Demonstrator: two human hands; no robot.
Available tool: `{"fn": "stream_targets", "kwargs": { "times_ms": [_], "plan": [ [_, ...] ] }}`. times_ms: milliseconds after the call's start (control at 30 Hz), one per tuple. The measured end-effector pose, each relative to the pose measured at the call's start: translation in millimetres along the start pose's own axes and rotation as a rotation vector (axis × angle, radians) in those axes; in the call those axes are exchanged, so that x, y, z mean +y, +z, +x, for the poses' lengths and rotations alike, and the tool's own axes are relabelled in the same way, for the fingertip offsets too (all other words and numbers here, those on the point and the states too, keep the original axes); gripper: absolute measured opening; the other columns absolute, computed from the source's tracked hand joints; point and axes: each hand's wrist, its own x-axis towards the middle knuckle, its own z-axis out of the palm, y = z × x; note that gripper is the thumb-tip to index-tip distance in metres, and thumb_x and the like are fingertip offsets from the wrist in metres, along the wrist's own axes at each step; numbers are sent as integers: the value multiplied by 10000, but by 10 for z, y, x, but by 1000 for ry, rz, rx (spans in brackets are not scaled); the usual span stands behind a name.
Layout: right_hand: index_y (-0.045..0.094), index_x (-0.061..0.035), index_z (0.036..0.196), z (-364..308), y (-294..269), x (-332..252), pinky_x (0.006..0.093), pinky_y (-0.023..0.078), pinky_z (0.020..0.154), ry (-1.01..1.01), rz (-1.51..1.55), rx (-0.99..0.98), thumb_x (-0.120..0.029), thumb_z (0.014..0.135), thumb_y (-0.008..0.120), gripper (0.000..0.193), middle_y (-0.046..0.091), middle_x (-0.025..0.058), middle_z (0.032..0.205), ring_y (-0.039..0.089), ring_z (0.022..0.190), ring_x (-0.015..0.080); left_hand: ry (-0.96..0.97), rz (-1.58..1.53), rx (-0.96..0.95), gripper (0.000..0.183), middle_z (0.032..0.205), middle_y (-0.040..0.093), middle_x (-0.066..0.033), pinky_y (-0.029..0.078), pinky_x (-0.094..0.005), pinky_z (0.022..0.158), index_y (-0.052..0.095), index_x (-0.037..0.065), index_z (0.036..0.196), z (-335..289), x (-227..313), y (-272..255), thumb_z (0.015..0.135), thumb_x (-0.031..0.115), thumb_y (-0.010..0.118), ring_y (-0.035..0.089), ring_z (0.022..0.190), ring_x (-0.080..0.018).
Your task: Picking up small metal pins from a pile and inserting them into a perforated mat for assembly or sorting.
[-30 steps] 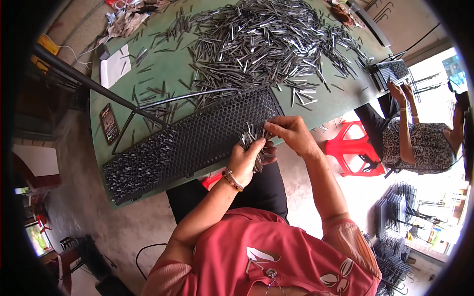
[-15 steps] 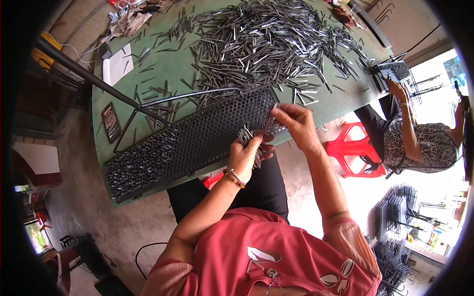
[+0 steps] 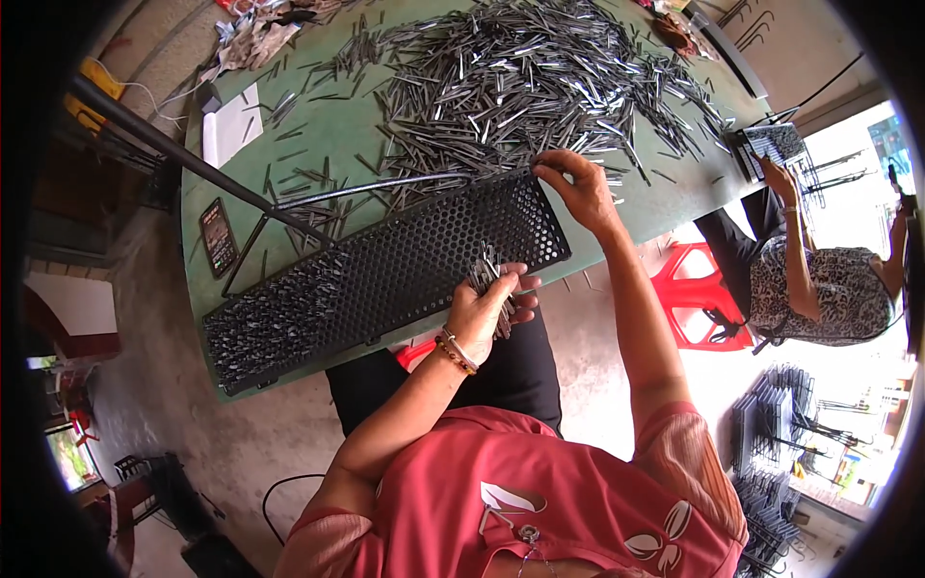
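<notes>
A long black perforated tray [image 3: 414,260] lies slanted along the near edge of the table, its left part packed with upright dark metal strips [image 3: 275,318]. My left hand [image 3: 482,306] is closed around a bunch of thin metal strips [image 3: 489,275], held over the tray's near edge. My right hand [image 3: 583,188] reaches to the tray's far right corner, thumb and fingertips pinched together there. Whatever sits between those fingertips is too small to make out. The tray's middle and right holes show no strips standing in them.
A big heap of loose metal strips [image 3: 511,77] covers the far part of the green table [image 3: 337,116]. A dark metal bar [image 3: 173,144] crosses the left side, near a phone [image 3: 218,237]. On the right, another person [image 3: 819,279] works near a red stool [image 3: 689,299].
My right hand has moved up and away from beside my left hand to the tray's far right corner. My left hand stays nearly in place with its bunch.
</notes>
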Motion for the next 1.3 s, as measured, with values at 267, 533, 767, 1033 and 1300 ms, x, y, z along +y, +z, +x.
{"fn": "stream_targets", "kwargs": {
  "times_ms": [267,533,767,1033,1300],
  "plan": [
    [659,-38,978,54,2,115,246,461,715,-55,91,-93,-131,814,680,190,672,25,906,577,764,88,-19,-20,-25,228,919,658,-101,537,-280,603,572,21,1058,-5,-5,10,902,184,540,626,705,-148],
    [655,-45,990,-29,20,207,259,473,766,-33,66,-100,-89,818,663,178,671,35,932,605,821,109,-103,37,-61,233,913,668,-99,519,-258,597,602,33,1049,-30,24,-16,905,202,531,619,698,-123],
    [660,-61,1017,-64,88,65,287,497,730,-177,-49,-34,-86,787,685,232,644,64,941,628,800,180,-118,32,-88,242,902,670,-105,514,-252,593,612,25,1046,-37,-11,-20,897,203,542,614,686,-117],
    [664,-19,989,-89,113,80,274,492,726,-222,-120,31,-42,801,654,189,624,93,950,622,810,182,-107,48,-97,247,894,668,-104,520,-247,577,610,15,1042,-58,-25,1,887,200,555,613,671,-113],
    [664,-9,932,-85,138,43,331,491,726,-279,-177,63,-96,831,619,141,619,122,909,621,814,271,-111,55,-106,257,882,662,-102,522,-242,573,598,6,1055,-75,-30,12,885,194,556,613,668,-107]
  ]
}}
